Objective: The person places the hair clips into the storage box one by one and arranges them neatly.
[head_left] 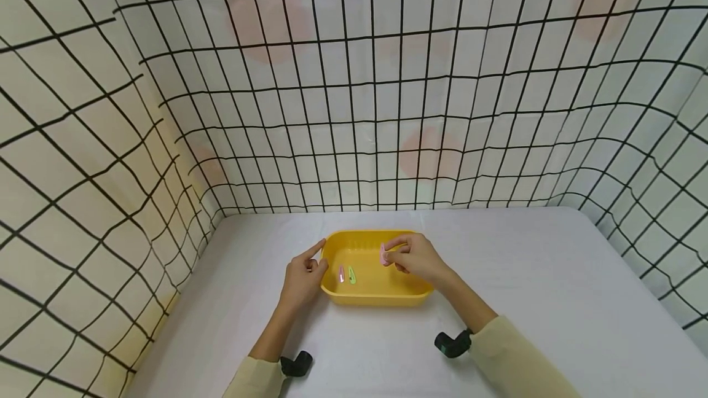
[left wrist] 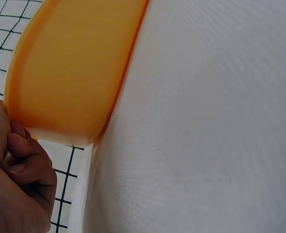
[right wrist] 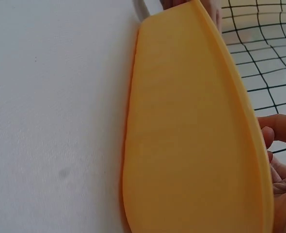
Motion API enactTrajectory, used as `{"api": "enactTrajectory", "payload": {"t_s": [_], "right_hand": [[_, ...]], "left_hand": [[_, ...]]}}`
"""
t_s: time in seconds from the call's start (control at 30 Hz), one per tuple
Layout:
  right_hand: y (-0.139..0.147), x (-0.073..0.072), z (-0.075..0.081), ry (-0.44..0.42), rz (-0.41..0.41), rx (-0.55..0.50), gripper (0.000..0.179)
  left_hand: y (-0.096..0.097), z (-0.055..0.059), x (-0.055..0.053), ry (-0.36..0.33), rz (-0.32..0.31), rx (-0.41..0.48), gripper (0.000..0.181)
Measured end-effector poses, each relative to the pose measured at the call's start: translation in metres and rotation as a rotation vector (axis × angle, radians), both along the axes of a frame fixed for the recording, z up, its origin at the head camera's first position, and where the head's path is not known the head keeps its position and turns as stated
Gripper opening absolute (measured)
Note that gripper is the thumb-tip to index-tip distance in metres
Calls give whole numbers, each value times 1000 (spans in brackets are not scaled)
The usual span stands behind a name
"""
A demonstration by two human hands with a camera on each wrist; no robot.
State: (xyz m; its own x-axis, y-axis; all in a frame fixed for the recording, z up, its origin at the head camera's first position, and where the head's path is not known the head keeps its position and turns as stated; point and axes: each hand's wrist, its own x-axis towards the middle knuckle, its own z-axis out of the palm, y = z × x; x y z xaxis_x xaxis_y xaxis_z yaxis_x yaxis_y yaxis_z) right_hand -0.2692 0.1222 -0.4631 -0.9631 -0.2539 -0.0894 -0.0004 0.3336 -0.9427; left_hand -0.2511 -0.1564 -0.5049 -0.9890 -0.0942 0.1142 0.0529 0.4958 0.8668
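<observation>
A yellow plastic tray [head_left: 377,300] rests on the white table. Inside it, toward the left, lie a pink snap hair clip [head_left: 341,274] and a light green hair clip [head_left: 351,275], side by side. Over the tray's right half, my right hand [head_left: 417,258] pinches another pink hair clip [head_left: 383,255] between thumb and index finger. My left hand [head_left: 301,280] grips the tray's left rim, other fingers curled. In the right wrist view the tray's wall [right wrist: 191,121] hides the clips and part of the right hand [right wrist: 283,179].
The white tabletop [head_left: 525,300] extends around the tray. A wall of white cloth with a black grid [head_left: 376,103] rises behind and at both sides. Black wrist cameras [head_left: 453,344] sit by each sleeve.
</observation>
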Motion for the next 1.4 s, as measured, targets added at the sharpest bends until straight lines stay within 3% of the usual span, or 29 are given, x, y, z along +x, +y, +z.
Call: {"api": "enactTrajectory", "payload": {"t_s": [0.53,0.8,1.4], "right_hand": [[-36,-9,-15,-58,-9,138,14],[-46,-12,-22,-41,40,167,12],[-61,-10,-23,-87,60,237,9]], "left_hand": [[-2,0,0,17,-31,22,49],[-2,-2,-1,20,-29,15,48],[-1,1,0,3,-12,5,49]]}}
